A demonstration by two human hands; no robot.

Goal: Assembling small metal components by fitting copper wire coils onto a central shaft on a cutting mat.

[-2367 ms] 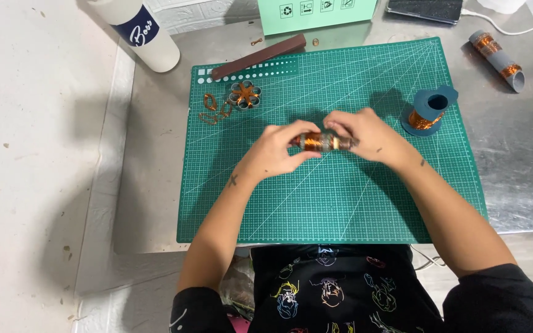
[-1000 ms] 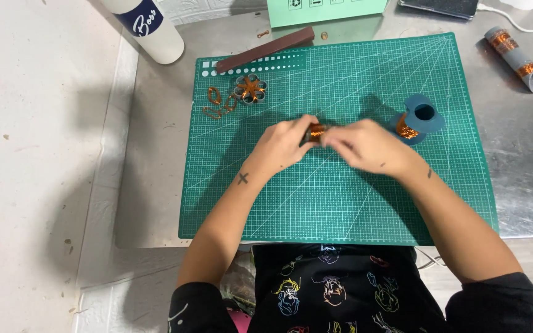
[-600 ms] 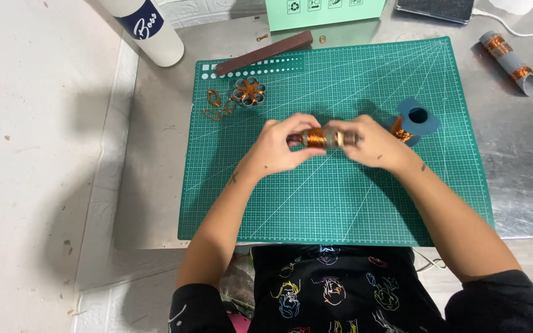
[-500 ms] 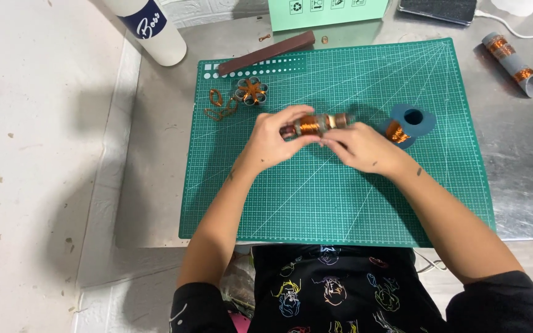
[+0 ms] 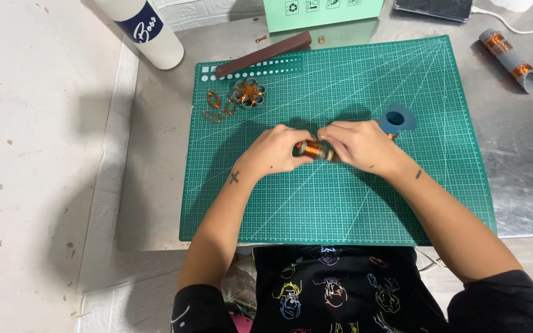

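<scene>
Left hand (image 5: 276,150) and right hand (image 5: 356,147) meet over the middle of the green cutting mat (image 5: 340,203), both pinching 1 small copper-wire coil (image 5: 311,148) between fingertips, just above the mat. Blue wire spool (image 5: 397,119) just behind right hand. Flower-shaped coil piece (image 5: 248,93) and loose copper loops (image 5: 217,108) at the mat's far left. Brown bar (image 5: 263,53) along top edge. Grey tube with copper bands (image 5: 507,60) on the metal table (image 5: 525,154), well apart. White cylinder (image 5: 143,31) far left.
</scene>
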